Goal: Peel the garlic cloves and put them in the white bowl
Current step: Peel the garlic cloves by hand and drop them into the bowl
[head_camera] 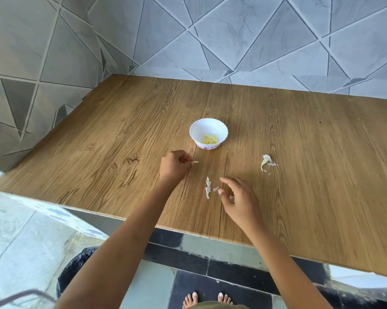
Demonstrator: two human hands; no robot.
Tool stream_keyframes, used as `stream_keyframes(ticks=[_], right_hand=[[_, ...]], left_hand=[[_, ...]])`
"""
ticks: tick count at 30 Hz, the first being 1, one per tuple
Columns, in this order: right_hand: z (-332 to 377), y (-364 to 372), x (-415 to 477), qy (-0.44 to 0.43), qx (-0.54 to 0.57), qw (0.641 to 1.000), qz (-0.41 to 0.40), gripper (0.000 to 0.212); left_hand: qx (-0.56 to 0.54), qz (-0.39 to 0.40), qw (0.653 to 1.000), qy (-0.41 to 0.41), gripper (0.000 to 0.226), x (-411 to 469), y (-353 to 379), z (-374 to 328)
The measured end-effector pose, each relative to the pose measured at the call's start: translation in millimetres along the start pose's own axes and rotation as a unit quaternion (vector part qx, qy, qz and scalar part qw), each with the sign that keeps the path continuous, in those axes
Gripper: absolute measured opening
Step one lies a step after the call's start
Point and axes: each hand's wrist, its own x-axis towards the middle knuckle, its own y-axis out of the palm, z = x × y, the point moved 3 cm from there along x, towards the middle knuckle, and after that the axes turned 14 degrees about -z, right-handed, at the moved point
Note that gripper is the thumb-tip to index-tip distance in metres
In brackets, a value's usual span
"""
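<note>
Left arm reaches forward over the table (299, 134) edge. The left hand (174, 167) is at about 7 o'clock from the white bowl (197, 130), near it but not touching, knuckles up and fingers curled in. Thumb and fingertips pinch a small pale garlic clove (194, 162); its tip pokes out toward 3 o'clock, just above the wood.

Right hand (238, 197) is at about 5 o'clock from the bowl, closer to the table edge. Palm down, fingers loosely spread and slightly bent, index pointing toward 10 o'clock. Can't tell if it touches the table, and no clear grip on anything.

Peeled cloves (209, 139) sit in the bottom of the bowl. Skin scraps (208, 188) lie at 6 o'clock from the bowl, between the hands, just beside the right thumb. A bigger skin pile (266, 163) is at 4 o'clock, well apart from both hands.
</note>
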Motion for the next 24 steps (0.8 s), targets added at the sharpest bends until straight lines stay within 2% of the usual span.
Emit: stream_keyframes(ticks=[4,7,10,13,15,18,21,24], right_hand=[[2,0,-2,0.0,-0.013,1.0,0.005,0.031],[8,0,2,-0.015,-0.016,1.0,0.018,0.034],[17,9,12,-0.043,-0.014,0.994,0.098,0.046],[23,20,20,-0.052,-0.066,0.974,0.209,0.054],[23,24,22,-0.053,-0.077,0.97,0.225,0.043],[23,26,18,-0.061,-0.022,0.981,0.184,0.024],[16,26,20,-0.035,-0.003,0.99,0.134,0.019],[14,23,27,0.051,0.055,0.992,0.097,0.017]], left_hand=[[0.06,0.008,0.998,0.031,0.01,8,10,4],[0.065,0.013,0.996,0.055,0.012,7,10,6],[0.027,-0.001,0.998,0.063,0.012,1,1,5],[-0.022,-0.007,0.998,0.052,0.009,-13,-11,5],[-0.038,0.0,0.998,0.05,0.008,-22,-18,8],[-0.054,0.009,0.998,0.041,0.008,-34,-25,12],[-0.109,0.048,0.992,-0.032,0.008,-45,-24,14],[-0.253,0.104,0.946,-0.175,0.009,-59,-20,8]])
